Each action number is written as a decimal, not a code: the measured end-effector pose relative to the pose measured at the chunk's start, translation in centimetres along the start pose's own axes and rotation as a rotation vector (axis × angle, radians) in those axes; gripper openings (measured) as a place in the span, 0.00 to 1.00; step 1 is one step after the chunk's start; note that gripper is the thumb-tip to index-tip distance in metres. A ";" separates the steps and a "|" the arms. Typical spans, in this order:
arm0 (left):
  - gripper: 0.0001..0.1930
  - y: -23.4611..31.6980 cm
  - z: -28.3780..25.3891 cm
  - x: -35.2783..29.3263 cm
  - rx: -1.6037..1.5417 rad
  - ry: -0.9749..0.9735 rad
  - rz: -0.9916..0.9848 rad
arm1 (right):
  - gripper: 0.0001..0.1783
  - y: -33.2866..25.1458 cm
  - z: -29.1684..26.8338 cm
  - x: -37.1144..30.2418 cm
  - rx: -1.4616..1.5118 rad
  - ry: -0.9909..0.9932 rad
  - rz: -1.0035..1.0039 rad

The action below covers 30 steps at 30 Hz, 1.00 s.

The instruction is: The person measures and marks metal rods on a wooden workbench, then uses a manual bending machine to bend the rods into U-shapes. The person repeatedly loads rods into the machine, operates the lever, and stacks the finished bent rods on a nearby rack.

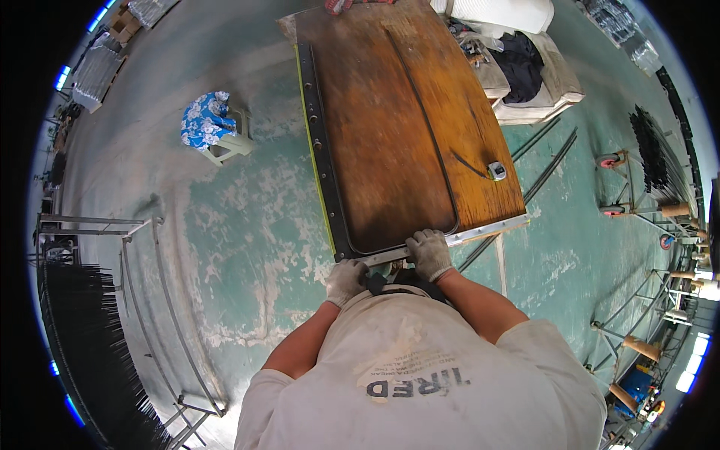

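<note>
Standing right up against the near end of a wooden table (484, 199), the person has both gloved hands down at its edge. The right hand (429, 255) is curled over the metal strip (491, 228) on that edge, fingers at the bend of a black rod (433, 135). The rod's lying flat on the tabletop in a long U, curved end toward the person, one leg running up the table and the other right next to a black bar (325, 169) with a row of holes. That bar sits along the left side, with a thin yellow-green line (313, 161) just outside it. The left hand (345, 281) is down at the near left corner, by the bar's end, with a small dark thing (375, 283) just beside it. Fingertips are mostly hidden, so honestly I can't tell whether either hand is actually gripping or just resting there.

Tape measure (496, 171) is on the right half of the table, well apart from both hands. Over to the left there's a stool (231, 148) with a blue flowery cloth (204, 124) draped on it. More dark rods (551, 166) lie on the floor (262, 232) to the table's right.
</note>
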<state>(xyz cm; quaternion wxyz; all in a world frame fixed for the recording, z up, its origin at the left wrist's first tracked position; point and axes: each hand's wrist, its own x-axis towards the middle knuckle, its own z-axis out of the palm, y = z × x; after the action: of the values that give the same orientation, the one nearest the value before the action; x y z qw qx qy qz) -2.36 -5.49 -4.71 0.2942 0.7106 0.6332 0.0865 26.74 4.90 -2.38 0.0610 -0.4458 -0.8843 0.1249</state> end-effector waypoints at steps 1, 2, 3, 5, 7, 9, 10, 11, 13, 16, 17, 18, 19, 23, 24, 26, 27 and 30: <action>0.13 0.2 -0.2 0.1 -0.010 -0.012 0.009 | 0.06 -0.2 -0.2 0.0 0.001 -0.004 0.013; 0.14 0.4 -0.5 0.4 0.005 -0.053 0.000 | 0.07 -0.1 0.0 0.1 0.013 0.007 0.010; 0.14 0.2 -0.4 0.5 0.004 -0.054 0.003 | 0.07 -0.2 0.0 0.0 0.024 0.031 0.006; 0.15 0.0 0.0 0.8 0.004 -0.058 0.010 | 0.08 -0.3 0.1 -0.2 0.047 0.078 -0.001; 0.13 0.7 -0.9 1.2 0.029 -0.037 0.049 | 0.08 -0.4 0.2 -0.3 0.076 0.093 -0.008; 0.13 1.2 -1.4 1.7 0.050 -0.006 0.101 | 0.08 -0.5 0.4 -0.4 0.092 0.107 -0.019; 0.13 1.3 -1.6 1.9 0.058 0.014 0.133 | 0.08 -0.5 0.6 -0.3 0.094 0.113 -0.027; 0.13 1.4 -1.7 2.0 0.066 0.035 0.165 | 0.08 -0.4 0.7 -0.2 0.096 0.120 -0.034; 0.12 1.8 -1.7 2.4 0.105 0.043 0.224 | 0.11 -0.4 0.7 -0.2 0.105 0.124 -0.050; 0.11 2.5 -1.7 3.1 0.184 -0.064 0.225 | 0.15 -0.3 0.7 -0.2 0.119 0.100 -0.053; 0.11 2.8 -1.7 3.0 0.180 -0.066 0.206 | 0.15 -0.4 0.7 -0.2 0.126 0.099 -0.052; 0.12 2.9 -1.5 3.0 0.177 -0.068 0.191 | 0.15 -0.3 0.6 -0.3 0.132 0.099 -0.048; 0.12 3.1 -1.4 3.0 0.174 -0.071 0.175 | 0.15 -0.3 0.6 -0.4 0.138 0.100 -0.045; 0.17 1.8 0.2 3.2 0.122 -0.008 0.196 | 0.15 0.1 0.5 -0.5 0.120 0.100 -0.062; 0.17 1.7 -0.1 3.3 0.119 0.014 0.200 | 0.16 0.0 0.8 -0.4 0.118 0.118 -0.065; 0.17 2.2 -0.3 3.7 0.137 0.128 0.256 | 0.16 0.4 0.9 -0.5 0.125 0.107 -0.057; 0.17 2.3 -0.4 3.8 0.138 0.129 0.251 | 0.16 0.4 0.8 -0.3 0.120 0.097 -0.058; 0.16 2.4 -0.1 3.9 0.136 0.129 0.236 | 0.16 0.3 0.7 -0.3 0.102 0.091 -0.054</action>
<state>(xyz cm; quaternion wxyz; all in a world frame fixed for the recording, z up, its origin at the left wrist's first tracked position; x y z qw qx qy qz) 0.34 -1.80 -4.32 0.1920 0.7915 0.5671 0.1229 26.99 4.68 -3.13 0.1270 -0.4235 -0.8847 0.1475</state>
